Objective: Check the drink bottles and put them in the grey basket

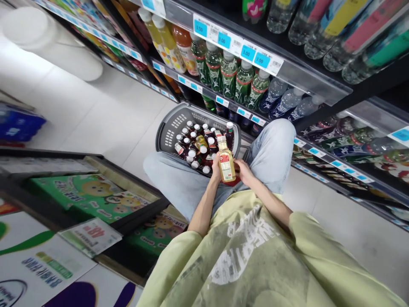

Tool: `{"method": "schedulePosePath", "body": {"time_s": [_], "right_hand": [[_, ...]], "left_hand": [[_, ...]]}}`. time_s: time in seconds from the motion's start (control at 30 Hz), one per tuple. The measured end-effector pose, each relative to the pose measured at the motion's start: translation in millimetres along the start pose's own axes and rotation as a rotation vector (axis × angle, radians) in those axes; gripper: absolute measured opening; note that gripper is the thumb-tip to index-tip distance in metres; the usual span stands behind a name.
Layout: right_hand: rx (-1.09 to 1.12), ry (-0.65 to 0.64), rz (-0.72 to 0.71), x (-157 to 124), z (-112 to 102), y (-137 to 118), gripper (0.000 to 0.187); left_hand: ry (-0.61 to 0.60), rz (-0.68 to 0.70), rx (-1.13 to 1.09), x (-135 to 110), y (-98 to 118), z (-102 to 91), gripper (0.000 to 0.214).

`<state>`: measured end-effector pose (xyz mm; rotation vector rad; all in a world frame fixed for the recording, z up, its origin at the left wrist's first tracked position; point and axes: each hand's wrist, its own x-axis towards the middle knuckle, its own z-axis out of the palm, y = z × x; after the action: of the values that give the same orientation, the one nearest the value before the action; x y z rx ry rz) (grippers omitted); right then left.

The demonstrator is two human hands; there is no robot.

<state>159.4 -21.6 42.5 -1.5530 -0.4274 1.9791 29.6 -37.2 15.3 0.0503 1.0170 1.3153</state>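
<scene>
A glass bottle of pale yellow liquid, with a red and white label and a light wrap on its neck, is held tilted above my lap. My left hand wraps its left side, the thumb along the glass. On the other side my right hand grips it with curled fingers, partly hidden behind it. Just beyond stands a grey plastic basket with many dark, white-capped bottles in it. Among them lies one yellowish bottle. Something dark red shows below the held bottle, its kind unclear.
Shelves ahead carry green-labelled drink bottles, yellow juice bottles and clear bottles above a price rail. Green cartons sit on a rack at left. A blue pack lies on the tiled floor.
</scene>
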Motion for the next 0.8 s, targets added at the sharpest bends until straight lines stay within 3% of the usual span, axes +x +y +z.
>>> {"method": "schedulePosePath", "body": {"time_s": [0.1,0.23,0.47,0.8], "right_hand": [[-0.064,-0.121,0.144,-1.4,0.0,-0.6,0.044],[-0.122,-0.304,0.263,-4.6,-0.6,-1.9,0.054],[-0.122,-0.257,0.195,-4.4,-0.7,-3.4,0.054],[-0.193,-0.326,0.169,-4.0,-4.6,-5.0,0.052]], "left_hand": [[0.003,0.019,-0.05,0.0,4.2,1.3,0.066],[0.037,0.109,-0.117,-2.5,8.2,7.8,0.06],[0.039,0.105,-0.171,-3.8,13.0,15.7,0.06],[-0.034,0.047,-0.321,-7.3,23.5,12.8,0.066]]}}
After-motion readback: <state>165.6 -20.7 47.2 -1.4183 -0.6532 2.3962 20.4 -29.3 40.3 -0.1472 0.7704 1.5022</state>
